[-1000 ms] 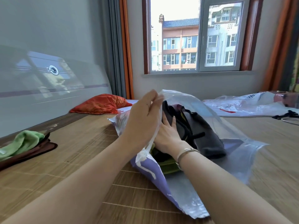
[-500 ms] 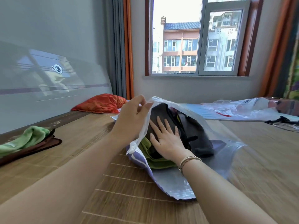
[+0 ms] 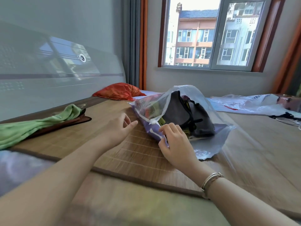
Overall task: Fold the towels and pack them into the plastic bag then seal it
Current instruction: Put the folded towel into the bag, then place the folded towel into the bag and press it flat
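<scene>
Two hands at the bag mouth. Right hand (image 3: 175, 141): fingers curled, pinching the bag's near edge by the zip strip (image 3: 152, 122). Left hand (image 3: 119, 128): loose, grasping nothing, just left of the bag (image 3: 206, 101), not touching. Bag lies beyond the fingers, long axis running away and to the left, mouth gaping up toward the right hand. Dark towels (image 3: 180, 111) sit inside. Judgement: right hand is nearer; sealing calls for the left to catch the free flap. Green towel (image 3: 48, 121) lies well left.
</scene>
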`<action>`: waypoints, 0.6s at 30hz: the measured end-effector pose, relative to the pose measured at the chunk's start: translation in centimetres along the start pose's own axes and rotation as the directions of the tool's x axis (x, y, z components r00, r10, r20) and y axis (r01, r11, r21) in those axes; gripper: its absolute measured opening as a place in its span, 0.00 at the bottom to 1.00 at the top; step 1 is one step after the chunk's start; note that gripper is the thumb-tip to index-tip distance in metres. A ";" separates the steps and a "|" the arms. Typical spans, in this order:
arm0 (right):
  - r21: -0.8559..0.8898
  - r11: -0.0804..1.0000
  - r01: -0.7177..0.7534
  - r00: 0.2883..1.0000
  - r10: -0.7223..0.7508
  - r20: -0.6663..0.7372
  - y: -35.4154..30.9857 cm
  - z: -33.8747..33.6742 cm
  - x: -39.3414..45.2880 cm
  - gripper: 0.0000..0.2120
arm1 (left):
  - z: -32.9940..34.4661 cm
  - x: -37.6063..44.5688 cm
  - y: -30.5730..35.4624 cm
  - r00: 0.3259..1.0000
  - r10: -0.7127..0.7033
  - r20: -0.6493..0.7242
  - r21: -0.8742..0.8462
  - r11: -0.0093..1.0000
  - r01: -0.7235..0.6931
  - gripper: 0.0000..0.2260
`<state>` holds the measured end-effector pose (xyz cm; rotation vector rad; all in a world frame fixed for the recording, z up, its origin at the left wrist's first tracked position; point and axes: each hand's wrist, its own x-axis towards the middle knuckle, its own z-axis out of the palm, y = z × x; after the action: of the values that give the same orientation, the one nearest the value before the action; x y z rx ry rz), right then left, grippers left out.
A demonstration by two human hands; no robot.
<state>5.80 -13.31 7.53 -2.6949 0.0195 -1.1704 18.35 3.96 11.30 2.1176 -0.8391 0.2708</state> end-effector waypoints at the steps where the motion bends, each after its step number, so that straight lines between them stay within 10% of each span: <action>1: 0.028 1.000 0.000 0.999 -0.001 0.036 -1.1 0.7 -0.1 0.10 | -0.6 -0.8 -1.4 1.000 -0.030 -0.001 0.028 0.999 0.030 0.14; 12: 0.228 0.958 -0.175 0.813 0.010 0.581 -9.4 14.5 2.6 0.24 | -8.7 -3.8 -19.3 0.938 -0.329 -0.110 0.375 0.860 0.345 0.22; 18: 0.071 0.997 -0.001 0.718 -0.049 0.694 -9.9 20.7 6.7 0.25 | -12.7 -2.1 -27.5 0.894 -0.378 -0.242 0.565 0.694 0.446 0.21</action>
<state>24.67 -0.52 0.49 -2.8918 -0.1661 -0.0761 35.86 26.74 1.38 2.7984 -0.1756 0.4558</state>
